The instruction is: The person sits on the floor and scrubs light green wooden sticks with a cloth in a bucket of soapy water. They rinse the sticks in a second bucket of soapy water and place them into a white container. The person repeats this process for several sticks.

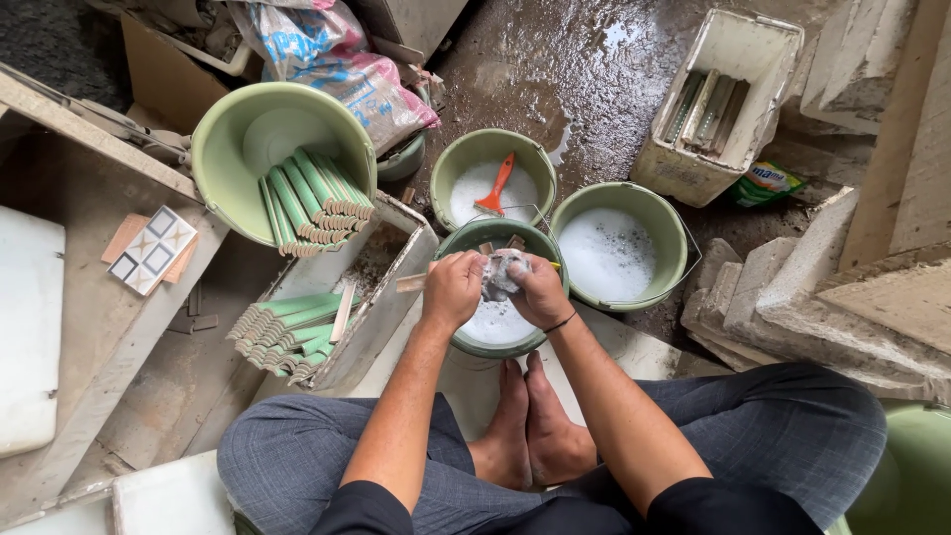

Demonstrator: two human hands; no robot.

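Both-hand grip, L hand (453,288) & R hand (536,287): strip (412,282) crosswise, left-pointing.

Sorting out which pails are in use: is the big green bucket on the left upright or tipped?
Tipped. The big green bucket lies on its side, mouth facing the camera, with green trim tiles spilling out.

Left hand (453,289) and right hand (538,290) clenched (knuckles up), close together
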